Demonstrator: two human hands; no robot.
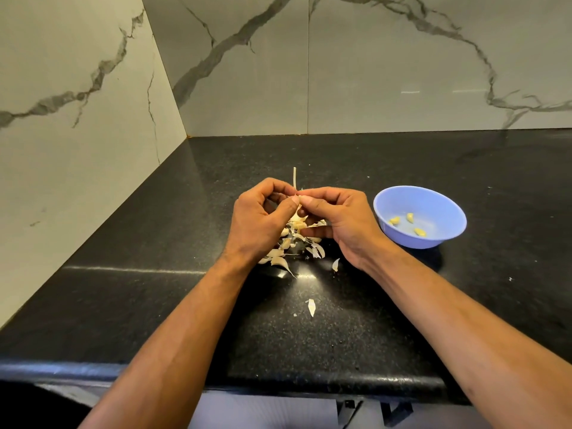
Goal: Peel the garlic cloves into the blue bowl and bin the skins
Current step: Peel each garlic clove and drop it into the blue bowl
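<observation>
Just above the middle of the frame, both hands meet over a heap of skins (297,243) on the black counter (154,305). The left hand (263,218) and right hand (337,218) have their fingers curled inward, thumbs touching tip to tip, pinching the garlic (296,212) between them. Most of it is hidden behind the thumbs, so whether this is a single clove or the remains of a bulb cannot be told. A pale stalk (295,178) rises from the pinch toward the top of the frame, so the garlic's long axis seems to run roughly up and down, stalk end pointing away from the person.

To peel well here, I would judge it best to hold one end steady with the left thumb and draw the skin off along that axis with the right (working over the heap keeps the mess together).

The bowl (445,205) sits right of the hands, apart from them, with three peeled cloves (410,217) inside. Loose skins lie lower down too, one scrap (311,307) near the centre. No bin is visible.
</observation>
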